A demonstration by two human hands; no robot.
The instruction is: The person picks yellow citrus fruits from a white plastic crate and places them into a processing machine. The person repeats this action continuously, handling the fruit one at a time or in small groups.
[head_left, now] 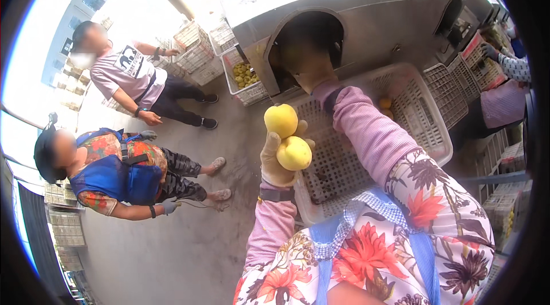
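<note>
A pale crate [344, 159] stands between the person and a grey machine [381, 30], whose dark opening [306, 24] takes in the right hand [315, 77]; I cannot tell whether its fingers grip anything. The left hand [274, 168], gloved, has its fingers curled around two yellow fruits [294, 153] near the crate's left edge. Both look round, one beyond the other. A co-worker's shirt [133, 71] bears a dark print with lettering.

Smooth fruit [281, 121], matt cloth glove [276, 172], plastic crate [338, 145], metal housing [389, 21]
</note>
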